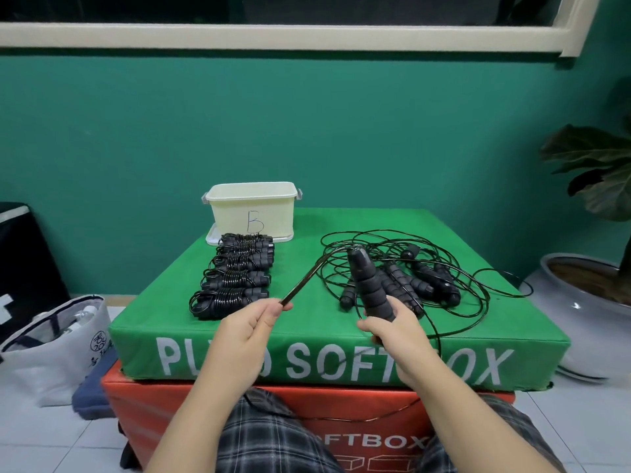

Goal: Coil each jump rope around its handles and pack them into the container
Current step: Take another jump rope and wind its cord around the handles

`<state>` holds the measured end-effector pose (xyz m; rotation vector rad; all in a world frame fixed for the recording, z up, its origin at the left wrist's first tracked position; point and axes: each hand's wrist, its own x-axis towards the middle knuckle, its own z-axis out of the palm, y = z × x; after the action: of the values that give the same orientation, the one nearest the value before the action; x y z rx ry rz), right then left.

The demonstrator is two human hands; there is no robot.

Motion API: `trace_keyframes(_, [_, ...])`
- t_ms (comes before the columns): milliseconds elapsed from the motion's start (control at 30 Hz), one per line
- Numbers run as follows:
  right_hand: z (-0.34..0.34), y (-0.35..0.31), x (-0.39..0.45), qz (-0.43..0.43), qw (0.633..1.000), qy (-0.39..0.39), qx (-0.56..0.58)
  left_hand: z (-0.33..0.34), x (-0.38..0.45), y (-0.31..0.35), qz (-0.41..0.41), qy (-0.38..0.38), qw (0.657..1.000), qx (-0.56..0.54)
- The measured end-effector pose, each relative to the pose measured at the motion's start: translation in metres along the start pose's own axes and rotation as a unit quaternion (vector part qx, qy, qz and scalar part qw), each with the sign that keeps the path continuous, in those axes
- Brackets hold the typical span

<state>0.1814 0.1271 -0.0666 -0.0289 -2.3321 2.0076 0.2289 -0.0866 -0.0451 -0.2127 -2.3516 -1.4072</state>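
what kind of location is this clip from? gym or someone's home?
Probably a gym or fitness studio corner, though I can't be sure. The work surface is a stack of soft plyo boxes, with black jump ropes spread on top. The teal wall, tiled floor and potted plant fit either.

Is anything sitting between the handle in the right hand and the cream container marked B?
Partly. The row of coiled ropes lies directly in front of the container, on the green box. The open top looks unobstructed, so the handle could go in over them.
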Motion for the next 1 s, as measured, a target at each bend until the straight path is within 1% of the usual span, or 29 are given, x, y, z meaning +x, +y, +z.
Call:
trace_keyframes(100, [0.009, -0.007, -0.005, 0.061, 0.989, -0.027, 0.129, 0.009, -0.001, 0.000, 0.005, -0.036, 0.999, -0.008])
trace_keyframes(200, [0.018, -0.022, -0.011, 0.104, 0.951, -0.062, 0.285, 0.019, -0.004, 0.002, 0.028, -0.110, 0.993, 0.019])
trace_keyframes(267, [0.021, -0.029, -0.014, 0.124, 0.929, -0.069, 0.343, 0.025, -0.005, -0.001, 0.036, -0.159, 0.986, 0.039])
trace_keyframes(333, [0.023, -0.030, -0.015, 0.125, 0.914, -0.076, 0.379, 0.031, -0.006, -0.004, 0.039, -0.188, 0.981, 0.035])
trace_keyframes(467, [0.025, -0.024, -0.015, 0.111, 0.927, -0.057, 0.354, 0.037, -0.009, -0.002, 0.051, -0.216, 0.974, 0.034])
trace_keyframes(633, [0.026, -0.020, -0.015, 0.096, 0.945, -0.041, 0.309, 0.038, -0.011, 0.002, 0.038, -0.238, 0.970, 0.010])
trace_keyframes(767, [0.025, -0.023, -0.017, 0.069, 0.965, -0.049, 0.248, 0.035, -0.009, -0.001, 0.021, -0.230, 0.973, 0.016])
trace_keyframes(833, [0.024, -0.024, -0.017, 0.047, 0.971, -0.050, 0.229, 0.029, -0.007, -0.002, 0.012, -0.207, 0.977, 0.042])
trace_keyframes(900, [0.022, -0.025, -0.018, 0.020, 0.976, -0.054, 0.209, 0.018, -0.003, -0.004, -0.013, -0.166, 0.982, 0.085])
trace_keyframes(967, [0.019, -0.025, -0.019, -0.020, 0.985, -0.056, 0.160, 0.002, 0.002, -0.009, -0.036, -0.104, 0.985, 0.135])
trace_keyframes(1000, [0.016, -0.025, -0.020, -0.045, 0.991, -0.059, 0.114, -0.008, 0.004, -0.012, -0.047, -0.071, 0.985, 0.149])
